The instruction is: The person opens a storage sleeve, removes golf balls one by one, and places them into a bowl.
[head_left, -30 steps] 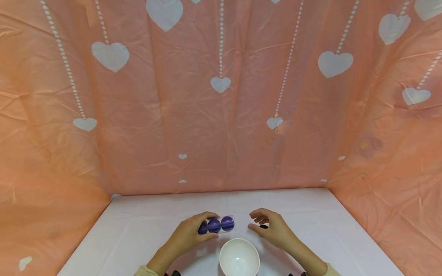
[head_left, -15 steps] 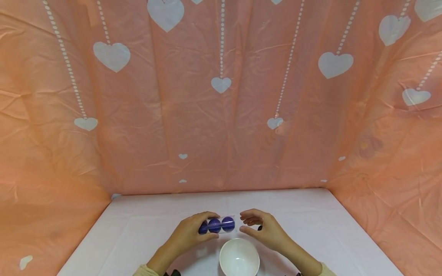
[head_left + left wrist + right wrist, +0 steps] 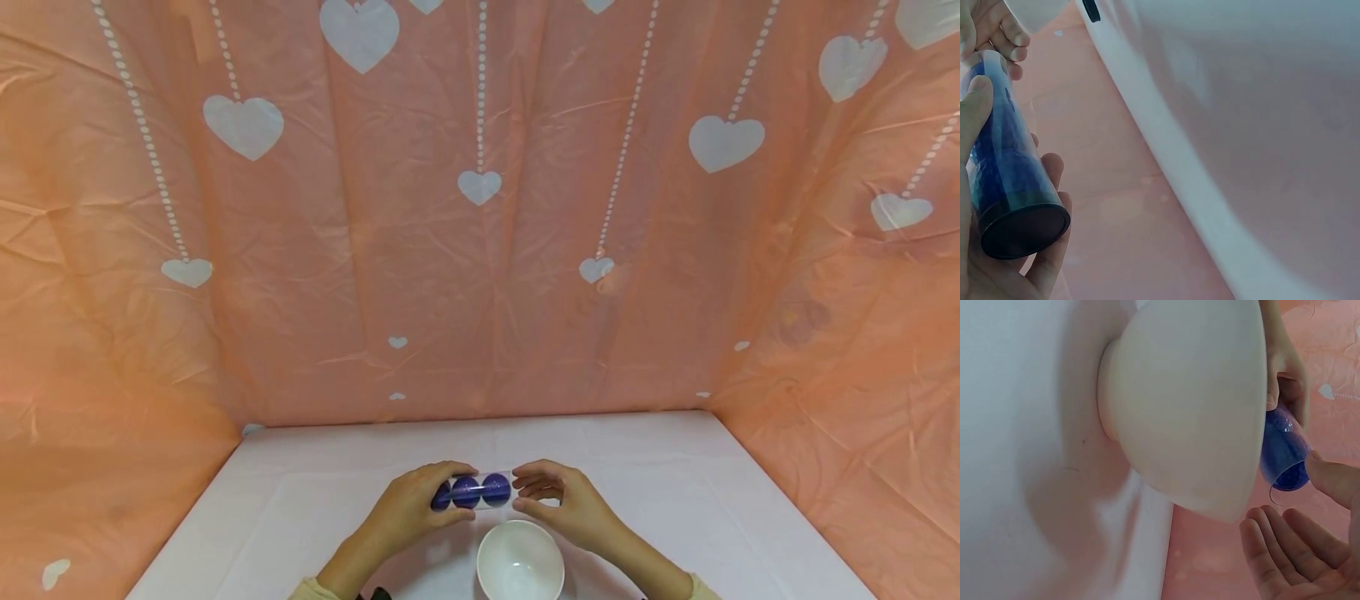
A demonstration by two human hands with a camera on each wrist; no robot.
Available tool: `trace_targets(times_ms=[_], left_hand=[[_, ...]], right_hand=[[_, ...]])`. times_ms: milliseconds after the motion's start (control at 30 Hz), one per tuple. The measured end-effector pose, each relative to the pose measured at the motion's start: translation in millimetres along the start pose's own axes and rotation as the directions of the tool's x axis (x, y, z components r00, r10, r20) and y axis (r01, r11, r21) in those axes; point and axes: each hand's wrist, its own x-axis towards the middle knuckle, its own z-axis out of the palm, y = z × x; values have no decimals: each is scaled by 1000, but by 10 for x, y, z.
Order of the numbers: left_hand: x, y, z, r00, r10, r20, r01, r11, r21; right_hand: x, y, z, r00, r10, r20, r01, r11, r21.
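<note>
My left hand [image 3: 417, 502] grips a clear plastic tube [image 3: 1017, 147] from its left end, thumb on the near side. Deep blue-purple balls [image 3: 496, 490] sit in a row inside it. In the left wrist view, a black cap [image 3: 1025, 231] closes the end by the palm. My right hand [image 3: 567, 505] is at the tube's other end, fingers loosely bent and parted from the thumb. From the right wrist, the thumb tip [image 3: 1322, 469] overlaps the tube's rim, while the fingers lie below it with nothing in them.
A white bowl [image 3: 492, 568] stands on the white-covered table [image 3: 322, 487], just in front of the tube and between the forearms. A peach curtain [image 3: 420, 283] with white hearts encloses the back and both sides.
My right hand has moved left, up to the tube's right end. A small dark thing seen by that hand earlier no longer shows in the head view. The left hand has stayed in place.
</note>
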Motion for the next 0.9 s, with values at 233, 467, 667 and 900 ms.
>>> trace_targets(times_ms=[233, 467, 667, 900], left_hand=[[-10, -20, 5, 999, 40, -14, -40, 999, 33], [-9, -37, -4, 997, 72, -18, -71, 995, 76], [-14, -31, -33, 993, 110, -40, -107, 991, 86], [-8, -38, -42, 983, 163, -83, -154, 983, 101]], right_hand=[[-10, -25, 16, 999, 27, 22, -28, 999, 28], [-14, -5, 21, 999, 6, 38, -8, 999, 52], [-1, 1, 28, 999, -12, 42, 10, 998, 63], [9, 22, 34, 999, -24, 46, 21, 997, 75]])
